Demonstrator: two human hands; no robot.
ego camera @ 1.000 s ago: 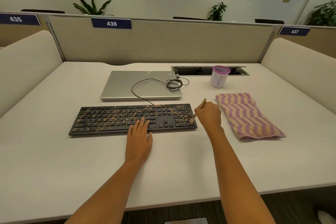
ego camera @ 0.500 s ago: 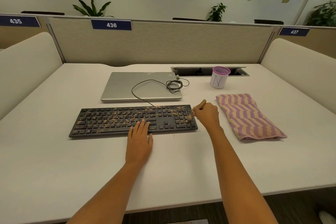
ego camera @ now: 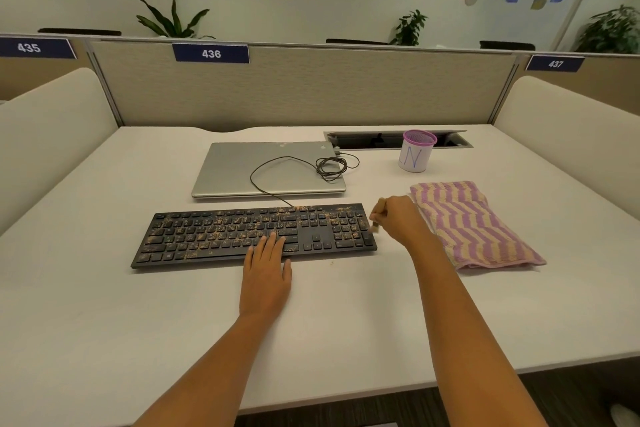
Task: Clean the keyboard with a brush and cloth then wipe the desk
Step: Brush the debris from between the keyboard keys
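my left hand [ego camera: 266, 274] lies flat with the fingers straight and together, the palm on the desk [ego camera: 104, 322] and the fingertips resting on the front rows of the keyboard [ego camera: 214, 236], about where the main keys end. my right hand [ego camera: 398, 218] has its fingers curled round a small wooden-handled brush [ego camera: 380, 204] – the handle sticks up above my knuckles and the bristle end points down at the keyboard's right edge, by the number pad. whether the bristles touch the keys i cannot tell.

the black keyboard sits across the middle of the desk, dusted with tan crumbs, thickest over the letter keys. its thin cable [ego camera: 287, 159] loops back over a closed silver laptop [ego camera: 249, 170] lying just behind it. the striped pink-and-cream cloth [ego camera: 467, 222] lies folded on the desk just beside my right hand – untouched. behind the cloth stands a white cup [ego camera: 417, 151] with a purple rim.
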